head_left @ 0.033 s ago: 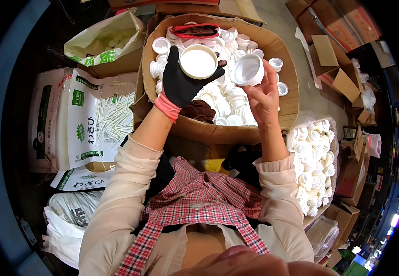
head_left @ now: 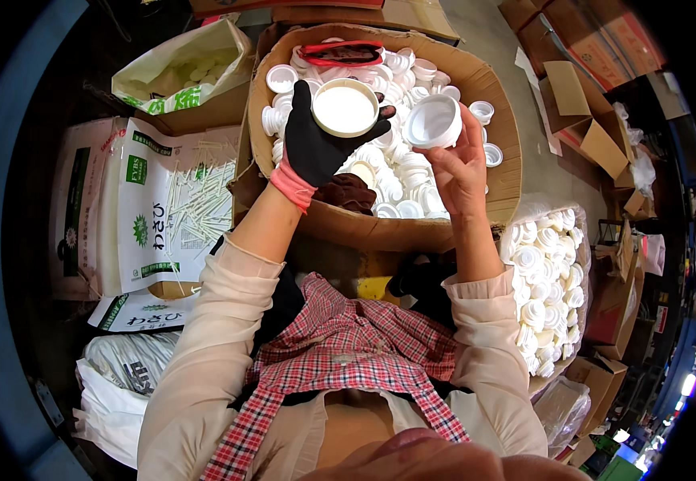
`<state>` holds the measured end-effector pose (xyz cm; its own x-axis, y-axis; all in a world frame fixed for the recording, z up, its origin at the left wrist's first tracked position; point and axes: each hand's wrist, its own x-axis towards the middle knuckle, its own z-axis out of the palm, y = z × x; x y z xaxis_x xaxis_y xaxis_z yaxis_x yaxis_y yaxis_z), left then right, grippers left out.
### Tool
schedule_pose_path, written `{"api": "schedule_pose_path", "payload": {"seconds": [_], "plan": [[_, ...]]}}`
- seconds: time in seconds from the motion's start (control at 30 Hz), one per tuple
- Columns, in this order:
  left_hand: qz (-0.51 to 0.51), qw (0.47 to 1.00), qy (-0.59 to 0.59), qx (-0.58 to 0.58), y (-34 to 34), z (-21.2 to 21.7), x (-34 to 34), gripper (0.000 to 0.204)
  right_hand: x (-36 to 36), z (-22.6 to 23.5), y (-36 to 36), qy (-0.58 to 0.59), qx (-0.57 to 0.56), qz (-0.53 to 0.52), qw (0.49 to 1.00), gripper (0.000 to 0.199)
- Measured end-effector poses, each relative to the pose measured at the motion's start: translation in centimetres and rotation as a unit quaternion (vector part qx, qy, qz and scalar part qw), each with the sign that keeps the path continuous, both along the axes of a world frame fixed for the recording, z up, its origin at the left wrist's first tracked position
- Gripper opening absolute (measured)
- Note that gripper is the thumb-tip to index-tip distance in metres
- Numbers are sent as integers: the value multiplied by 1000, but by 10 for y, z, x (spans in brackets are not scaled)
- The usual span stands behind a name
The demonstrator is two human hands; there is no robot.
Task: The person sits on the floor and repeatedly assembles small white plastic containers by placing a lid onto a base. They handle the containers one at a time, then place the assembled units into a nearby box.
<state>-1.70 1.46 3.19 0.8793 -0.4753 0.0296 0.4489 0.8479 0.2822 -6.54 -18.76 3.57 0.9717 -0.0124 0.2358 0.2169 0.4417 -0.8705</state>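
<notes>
My left hand (head_left: 324,144), in a black glove with a pink cuff, cradles a round cream-rimmed lid (head_left: 345,107) with a white inside facing up. Its thumb stands to the left of the rim and the other fingertips show on the right. Bare fingers of my right hand (head_left: 462,164) grip a white round plastic cap (head_left: 432,122) by its right side and lower edge, tilted so the hollow shows. Both pieces are held apart, over a large cardboard box (head_left: 500,108) heaped with similar white caps (head_left: 412,172).
A red-edged pouch (head_left: 340,54) and a dark brown cloth (head_left: 346,194) lie on the caps. Thin white sticks (head_left: 200,192) cover a printed white sheet at left, below an open bag (head_left: 204,68) of pale pieces. A clear bag of white caps (head_left: 547,289) stands at right.
</notes>
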Motion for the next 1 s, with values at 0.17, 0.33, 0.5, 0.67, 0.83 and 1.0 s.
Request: {"api": "schedule_pose_path", "payload": {"seconds": [0.17,0.33,0.5,0.67,0.83,1.0], "plan": [[-49,993,-106,32,17,-26,14,74,0,1,-4,31,56,30,997,67],[356,522,-483,606,12,-1,-1,61,-3,7,3,-48,-34,-18,998,69],[300,681,-439,504,3,-22,-7,51,-22,28,34,-237,-357,-96,899,63],[238,661,-476,529,6,-13,-24,44,-24,23,42,-312,-525,-161,775,69],[187,828,-385,362,-2,-20,-23,37,-21,23,44,-319,-526,-165,771,67],[272,770,-446,367,-6,-27,-23,36,-22,24,44,-307,-527,-167,775,67]]}}
